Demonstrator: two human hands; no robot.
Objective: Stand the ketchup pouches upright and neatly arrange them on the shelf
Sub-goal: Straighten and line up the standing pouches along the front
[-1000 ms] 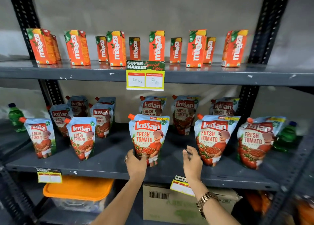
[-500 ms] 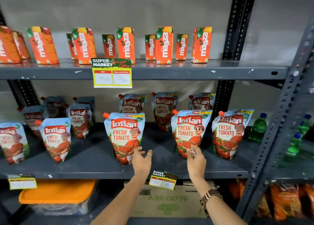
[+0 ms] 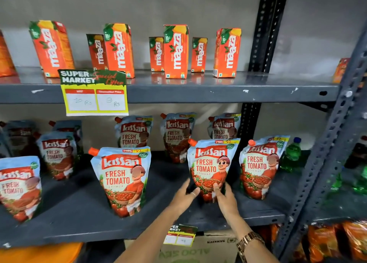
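Note:
Several Kissan ketchup pouches stand upright in two rows on the dark grey middle shelf (image 3: 79,209). My left hand (image 3: 185,193) and my right hand (image 3: 225,196) hold the base of one front-row ketchup pouch (image 3: 210,163) from either side. Left of it stands another front pouch (image 3: 123,179), and to its right a further front pouch (image 3: 260,167). The back-row pouches (image 3: 176,137) stand behind them against the wall. At the far left more pouches (image 3: 57,155) stand in shadow.
Orange Maaza juice cartons (image 3: 175,50) line the upper shelf, with a yellow price tag (image 3: 95,95) hanging from its edge. A green bottle (image 3: 292,155) stands right of the pouches beside the slotted upright (image 3: 325,147). A cardboard box (image 3: 200,250) sits below.
The view has moved closer and to the right. My left hand left the middle pouch and both hands have closed around the base of the pouch to its right.

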